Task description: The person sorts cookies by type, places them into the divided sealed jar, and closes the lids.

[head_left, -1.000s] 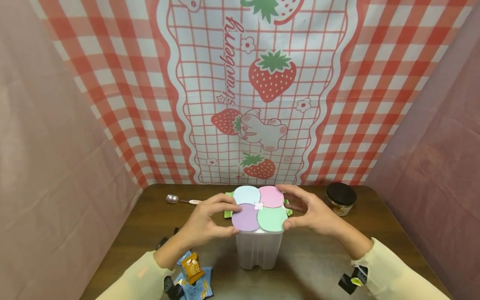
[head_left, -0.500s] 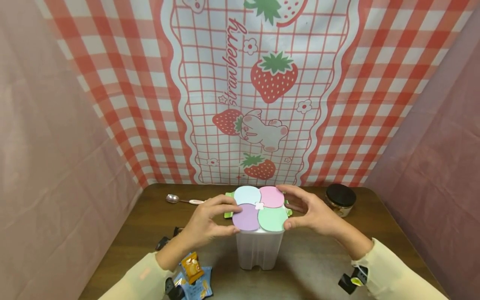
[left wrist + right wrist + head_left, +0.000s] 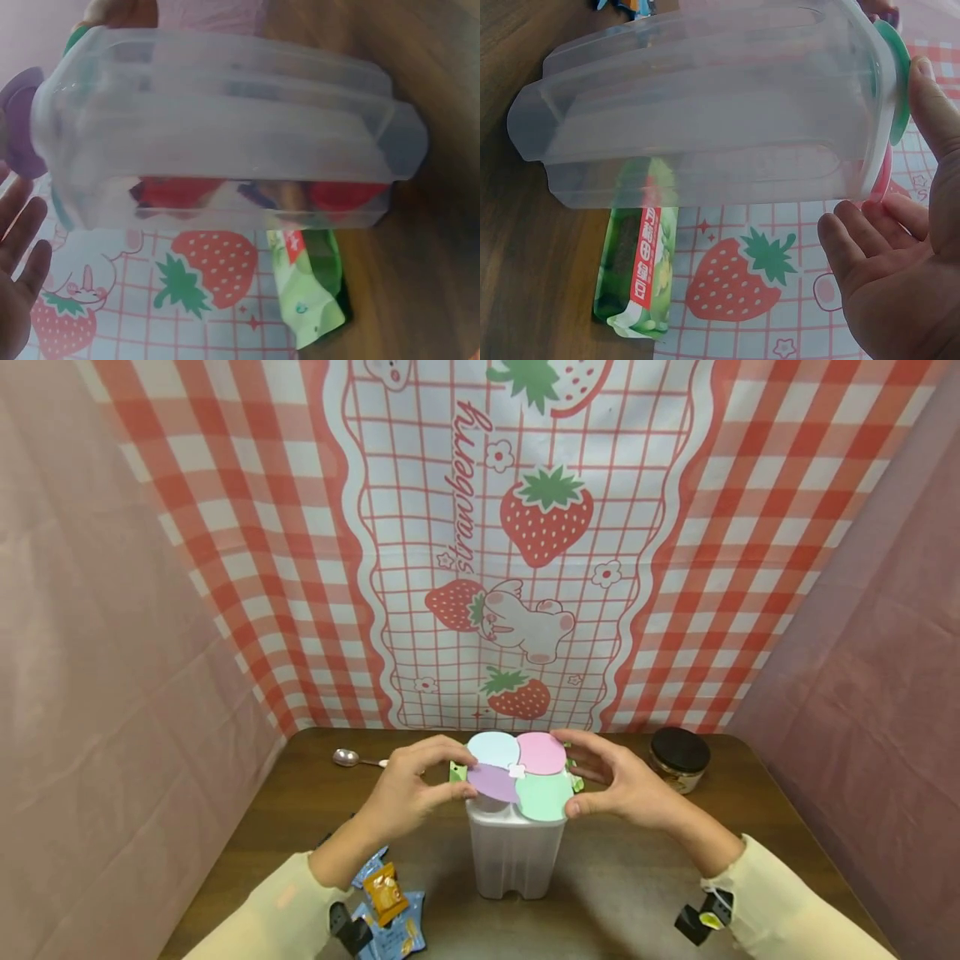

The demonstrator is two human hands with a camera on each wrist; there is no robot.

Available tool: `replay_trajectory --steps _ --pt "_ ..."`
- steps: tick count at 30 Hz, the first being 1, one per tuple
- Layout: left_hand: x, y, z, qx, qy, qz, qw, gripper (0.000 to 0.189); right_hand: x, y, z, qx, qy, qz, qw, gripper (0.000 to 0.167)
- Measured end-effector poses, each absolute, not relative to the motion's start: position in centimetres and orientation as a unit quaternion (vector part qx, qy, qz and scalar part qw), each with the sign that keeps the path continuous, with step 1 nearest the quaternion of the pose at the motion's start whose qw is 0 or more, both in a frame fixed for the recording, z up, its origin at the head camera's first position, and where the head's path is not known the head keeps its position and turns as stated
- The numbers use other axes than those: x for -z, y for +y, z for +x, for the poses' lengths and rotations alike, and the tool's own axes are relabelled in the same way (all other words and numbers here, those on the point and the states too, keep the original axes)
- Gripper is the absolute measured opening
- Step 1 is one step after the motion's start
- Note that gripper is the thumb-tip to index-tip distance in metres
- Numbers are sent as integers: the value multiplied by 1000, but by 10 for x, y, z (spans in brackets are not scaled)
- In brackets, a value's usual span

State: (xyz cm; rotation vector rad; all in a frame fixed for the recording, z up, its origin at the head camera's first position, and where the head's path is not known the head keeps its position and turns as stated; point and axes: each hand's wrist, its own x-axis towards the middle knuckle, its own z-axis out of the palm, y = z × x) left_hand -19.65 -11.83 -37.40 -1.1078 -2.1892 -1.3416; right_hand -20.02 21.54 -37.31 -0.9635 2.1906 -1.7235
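Observation:
A tall translucent storage container [image 3: 517, 856] stands upright on the table, topped by four-petal flaps in light blue [image 3: 492, 748], pink [image 3: 542, 752], green [image 3: 544, 797] and purple. My left hand [image 3: 411, 785] pinches the purple flap [image 3: 491, 782] by its outer edge; it is tilted up, baring the rim below. On the opposite side my right hand [image 3: 618, 781] holds the container's top, thumb at the green flap's edge and fingers near the pink one. Red and dark shapes [image 3: 180, 191] show through the wall in the left wrist view; whether inside or behind, I cannot tell.
A green snack package [image 3: 634, 262] lies behind the container. Blue and orange snack packets [image 3: 386, 893] lie at the front left. A spoon [image 3: 347, 758] is at the back left, partly behind my hand; a black-lidded jar [image 3: 679, 760] stands back right. Checked cloth [image 3: 517, 543] hangs behind.
The purple flap lay flat and now tips up at its near outer side. My left hand has risen slightly with it, while the right hand stays in place.

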Motion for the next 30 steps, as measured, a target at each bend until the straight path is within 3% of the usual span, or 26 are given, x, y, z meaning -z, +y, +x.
replay_trajectory --steps 8,21,30 --pt "355 -112 -210 503 -770 -370 131 7 374 216 -202 578 739 -334 92 87" --pt "341 -100 -216 503 -800 -320 70 11 373 219 -205 539 761 -355 66 82" --pt "337 -101 -216 486 -816 -307 56 10 361 217 -199 444 827 -344 -38 79"
